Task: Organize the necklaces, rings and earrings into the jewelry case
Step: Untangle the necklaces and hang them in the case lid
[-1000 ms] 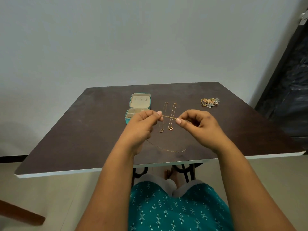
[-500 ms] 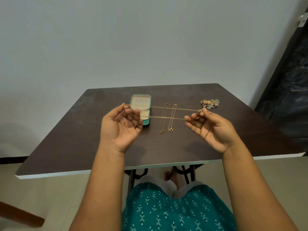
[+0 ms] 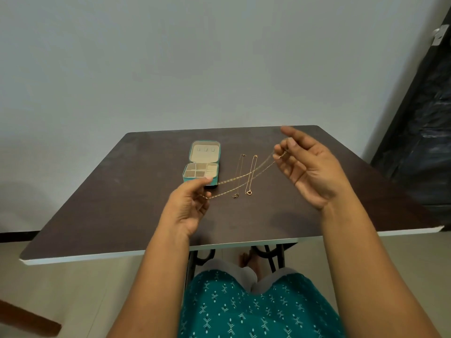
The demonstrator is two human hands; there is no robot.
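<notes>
Jewelry case [image 3: 201, 163] lies open on the desk [image 3: 122, 191], compartments seemingly unfilled; just right of it we stretch one necklace [image 3: 246, 175], left hand [image 3: 188, 206] and right hand [image 3: 307, 164] pinching its ends, above two more necklaces [image 3: 244, 175] awaiting storage.

No readable text, labels, brands or numbers showed anywhere. The jewelry case [image 3: 200, 178] carried no legible marking on lid or tray. The small white tag [image 3: 438, 35] at the upper right edge was too blurred to read. The teal garment [image 3: 244, 311] had only pattern, no lettering.
</notes>
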